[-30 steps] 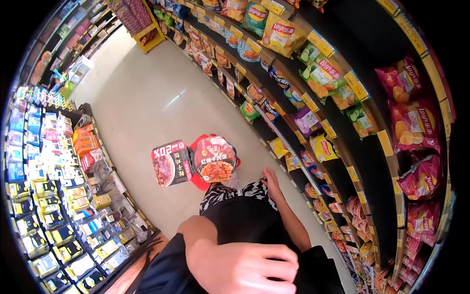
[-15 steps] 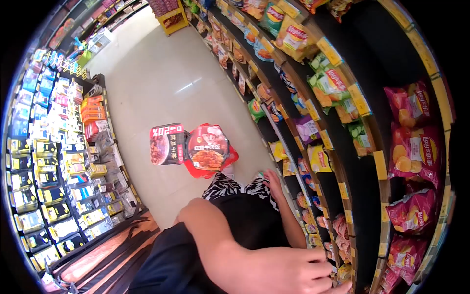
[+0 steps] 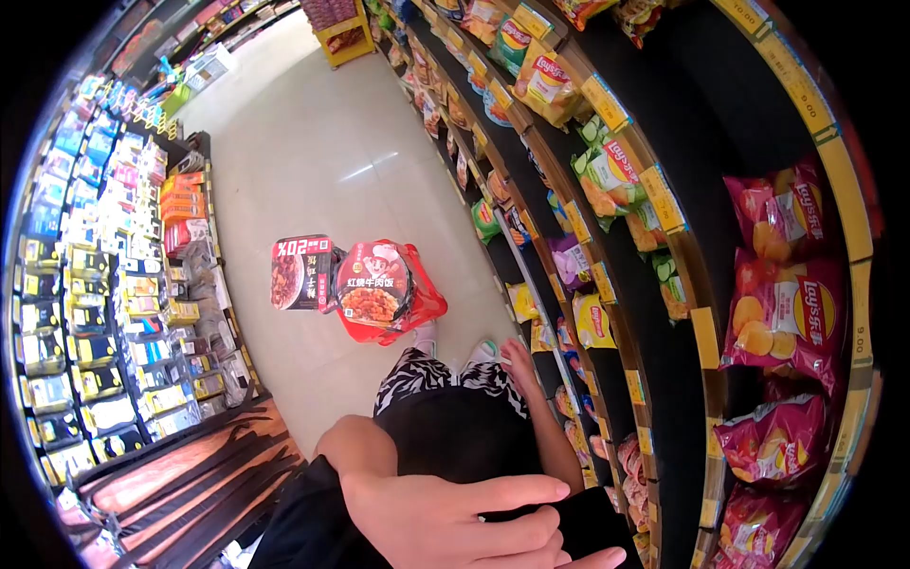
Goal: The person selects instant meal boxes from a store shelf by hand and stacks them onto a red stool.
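My left hand [image 3: 474, 522] is close to the camera, its arm bent across my chest. Its fingers are spread, beside black cloth that looks like my sleeve; I see nothing held in them. Beside my thigh hangs my right hand [image 3: 518, 365], fingers loosely apart, close to the snack shelf. In front of my feet are a self-heating beef rice pack [image 3: 372, 284] with a picture of food and a dark boxed rice meal [image 3: 301, 273] marked 20%. Under and around the beef rice pack shows a red item [image 3: 431, 284], whose kind I cannot make out.
Shelves of chips run along the right, with pink Lay's bags [image 3: 789, 308] nearest and cucumber-printed green bags [image 3: 607, 175] further up. On the left stands a rack of packaged goods [image 3: 104, 351]. A tiled aisle floor [image 3: 284, 161] leads to a yellow stand [image 3: 341, 38].
My left hand has moved left and up from the lower shelf edge, and its fingers have spread. The view has shifted slightly, so shelves and rice packs sit further left. My right hand stays beside my thigh.
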### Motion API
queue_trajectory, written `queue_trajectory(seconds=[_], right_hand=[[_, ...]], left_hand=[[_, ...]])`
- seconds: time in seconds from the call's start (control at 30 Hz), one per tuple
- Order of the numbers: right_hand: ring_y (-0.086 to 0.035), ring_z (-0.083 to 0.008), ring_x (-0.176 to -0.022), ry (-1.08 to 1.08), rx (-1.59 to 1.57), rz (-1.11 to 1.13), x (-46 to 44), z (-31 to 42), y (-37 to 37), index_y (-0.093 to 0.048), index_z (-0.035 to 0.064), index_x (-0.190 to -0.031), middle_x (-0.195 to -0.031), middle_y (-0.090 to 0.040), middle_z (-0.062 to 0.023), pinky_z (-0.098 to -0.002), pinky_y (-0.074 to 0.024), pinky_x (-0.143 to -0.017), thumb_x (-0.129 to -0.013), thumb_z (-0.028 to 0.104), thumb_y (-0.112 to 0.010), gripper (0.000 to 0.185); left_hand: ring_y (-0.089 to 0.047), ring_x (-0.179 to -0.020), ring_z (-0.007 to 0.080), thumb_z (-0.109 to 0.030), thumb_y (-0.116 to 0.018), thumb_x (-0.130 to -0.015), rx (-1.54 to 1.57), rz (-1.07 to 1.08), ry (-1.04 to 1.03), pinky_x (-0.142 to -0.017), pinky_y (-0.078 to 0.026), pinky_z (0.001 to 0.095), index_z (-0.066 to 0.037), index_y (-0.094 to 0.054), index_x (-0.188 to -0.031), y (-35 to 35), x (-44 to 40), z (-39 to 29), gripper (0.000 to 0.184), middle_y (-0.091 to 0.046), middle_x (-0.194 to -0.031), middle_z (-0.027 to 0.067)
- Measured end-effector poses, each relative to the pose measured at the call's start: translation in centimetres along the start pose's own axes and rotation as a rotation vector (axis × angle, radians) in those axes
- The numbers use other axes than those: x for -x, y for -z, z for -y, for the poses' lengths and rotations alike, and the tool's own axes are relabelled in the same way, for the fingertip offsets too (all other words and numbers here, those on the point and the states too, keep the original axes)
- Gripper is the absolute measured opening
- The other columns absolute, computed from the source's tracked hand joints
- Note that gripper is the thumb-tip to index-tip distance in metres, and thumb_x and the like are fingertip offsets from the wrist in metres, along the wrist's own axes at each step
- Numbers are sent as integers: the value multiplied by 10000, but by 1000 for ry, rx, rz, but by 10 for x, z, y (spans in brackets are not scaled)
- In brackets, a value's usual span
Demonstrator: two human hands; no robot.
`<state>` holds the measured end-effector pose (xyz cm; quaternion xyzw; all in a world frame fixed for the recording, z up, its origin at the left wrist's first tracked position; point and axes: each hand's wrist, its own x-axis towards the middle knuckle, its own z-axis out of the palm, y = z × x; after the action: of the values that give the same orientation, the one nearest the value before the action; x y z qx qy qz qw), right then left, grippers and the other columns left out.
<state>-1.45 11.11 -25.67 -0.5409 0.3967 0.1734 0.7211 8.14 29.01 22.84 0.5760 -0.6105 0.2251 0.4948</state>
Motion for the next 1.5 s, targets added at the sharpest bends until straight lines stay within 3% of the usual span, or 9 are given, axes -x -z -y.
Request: queue_trajectory(seconds=[0.17, 0.27, 0.33, 0.43, 0.7, 0.9, 1.23, 1.37, 1.5], right_hand=[[-507, -168, -1061, 29, 42, 20, -6, -18, 17, -475, 96, -1220, -1106, -556, -63, -297, -435, -808, -903, 342, -523, 404], [-524, -158, -1009, 18, 37, 15, -9, -25, 20, -493, 104, -1192, -1080, -556, -55, -293, -447, -782, -897, 314, -535, 365], [-530, -160, -999, -7, 61, 22, -6, -29, 22, -512, 101, -1160, -1067, -560, -50, -297, -453, -771, -890, 293, -543, 333], [-539, -165, -989, 66, 102, 21, -3, -23, 20, -529, 92, -1131, -1048, -570, -46, -288, -448, -767, -884, 287, -550, 315], [-547, -123, -850, 619, 207, -214, 10, 36, -43, -550, 23, -1054, -917, -582, -43, -239, -449, -725, -887, 151, -545, 211], [-564, -131, -872, 793, 365, 134, 50, 103, -169, -558, 17, -1085, -978, -602, -80, -267, -462, -740, -869, 124, -572, 241], [-590, -159, -837, 609, 478, 543, 18, 121, -338, -294, 12, -1356, -1049, -538, -148, -273, -492, -679, -840, 159, -625, 630], [-611, -178, -792, 656, 598, 463, 0, 121, -370, -202, -35, -1386, -1249, -428, -221, -271, -497, -677, -799, 202, -671, 787], [-620, -183, -766, 630, 709, 423, 9, 137, -385, -179, -75, -1378, -1113, -532, -237, -293, -499, -673, -764, 267, -690, 869]], left_hand=[[-561, -630, 124, -84, -619, -763, -173, -209, -113, -795, -472, 319, -77, -709, -876, -17, 1, 3, 145, -569, -627, 17], [-606, -704, 131, -177, -655, -785, -133, -12, -43, -738, -479, 315, -160, -684, -899, 11, 26, -9, 119, -610, -723, -8], [-566, -635, 60, -168, -715, -723, -248, -95, 208, -667, -473, 281, -236, -701, -782, 3, 49, -16, 92, -553, -606, -94], [-521, -637, 121, -13, -664, -588, -372, 18, 694, -704, -493, 318, -167, -708, -855, 10, 91, -11, 311, -505, -631, -37], [-600, -738, 180, -36, -613, -790, -589, -334, 1480, -695, -461, 293, -37, -647, -970, 42, 288, 48, 183, -609, -720, 84], [-611, -804, 196, -105, -616, -827, -678, -595, 1441, -754, -460, 312, -38, -605, -1073, 102, 386, 92, 256, -644, -845, 105], [-353, -1182, 411, -323, -670, -778, -900, -291, 1555, -995, -301, 453, 31, -376, -1280, 158, 491, 162, 681, -381, -1272, 266], [-448, -1104, 402, -300, -638, -812, -684, -320, 1586, -961, -354, 439, 47, -410, -1247, 166, 521, 171, 601, -475, -1194, 259], [-554, -1003, 178, -246, -597, -877, -261, -612, 1567, -842, -452, 302, 42, -424, -1241, 168, 528, 173, 495, -571, -1106, 151]])
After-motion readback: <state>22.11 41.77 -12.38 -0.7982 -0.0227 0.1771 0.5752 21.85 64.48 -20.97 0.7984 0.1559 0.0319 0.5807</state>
